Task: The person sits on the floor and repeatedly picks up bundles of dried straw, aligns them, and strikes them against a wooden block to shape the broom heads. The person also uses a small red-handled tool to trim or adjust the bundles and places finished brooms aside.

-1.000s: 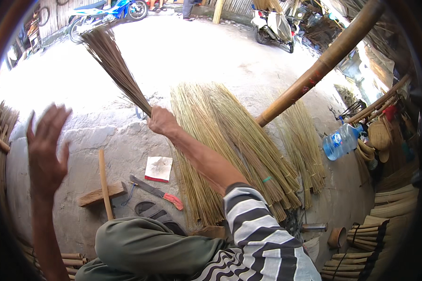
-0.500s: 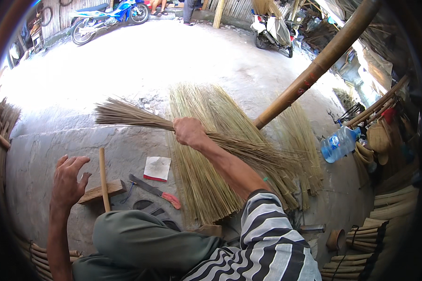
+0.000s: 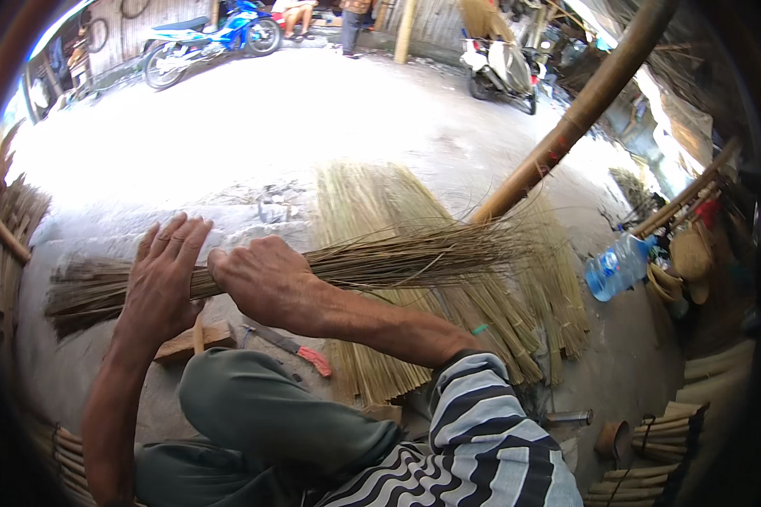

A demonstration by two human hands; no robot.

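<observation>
A bundle of thin brown dry stalks (image 3: 397, 255) runs crosswise in front of me, its left end blunt and its right end thin and splayed. My right hand (image 3: 266, 283) is closed round it left of the middle. Nearer the blunt end, my left hand (image 3: 162, 275) lies against the bundle, fingers stretched out upward and not curled round it. Beneath the splayed part, lighter greenish-yellow stalks (image 3: 368, 355) are spread on the concrete floor. By my knee lie a knife with a red handle (image 3: 292, 344) and a wooden block (image 3: 220, 335); a stick's end (image 3: 199, 336) shows there too.
A thick bamboo pole (image 3: 558, 139) slants up beyond the stalks. To the right lie a large clear blue bottle (image 3: 615, 266) and tied bundles of pale sticks (image 3: 659, 433). Far back are a blue motorbike (image 3: 216, 40), a white motorbike (image 3: 500, 66) and people by a wall.
My right hand has carried the bundle left and lower, turning it so its blunt end is lower. My left hand has moved right and up and now touches it. The small white-and-red packet is now hidden.
</observation>
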